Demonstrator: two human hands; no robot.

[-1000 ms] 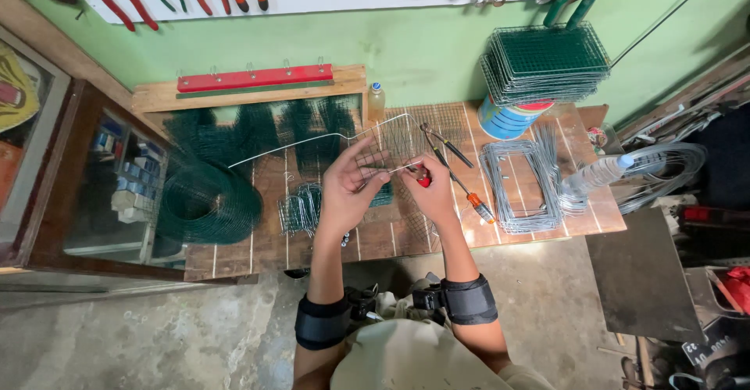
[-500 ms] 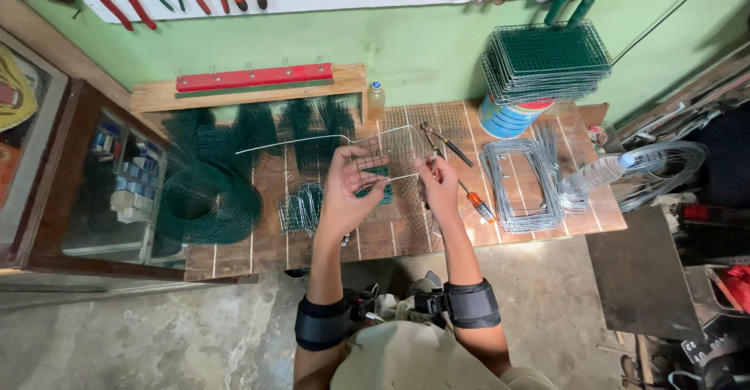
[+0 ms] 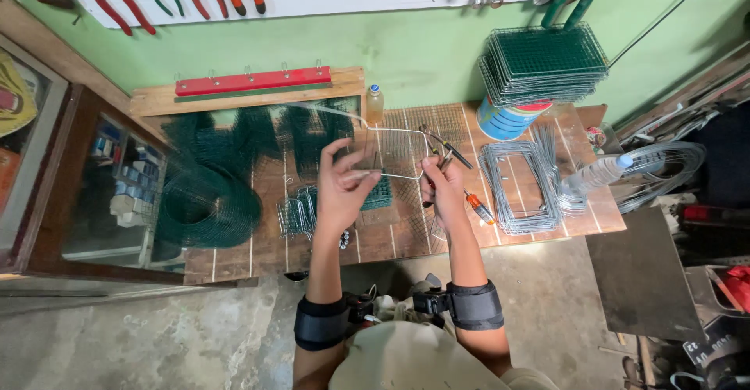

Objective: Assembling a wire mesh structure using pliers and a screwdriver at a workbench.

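Note:
My left hand (image 3: 344,187) pinches one end of a thick silver wire (image 3: 391,134) that is bent into a rectangular loop above the wooden workbench (image 3: 312,237). My right hand (image 3: 442,189) grips the loop's other side near its right corner. One long end of the wire runs up and left over the green mesh. Pliers (image 3: 442,149) lie on the bench just beyond my right hand. An orange-handled screwdriver (image 3: 478,207) rests to its right.
A green mesh roll (image 3: 205,206) sits at the left, with small wire pieces (image 3: 297,214) beside it. Finished wire frames (image 3: 519,187) lie at the right. Green mesh trays (image 3: 544,62) are stacked on a blue tin. A plastic bottle (image 3: 595,175) lies near the right edge.
My hands have moved apart and lifted the wire. The red-handled tool that was in my right hand is no longer held, and the bent loop is now stretched between both hands.

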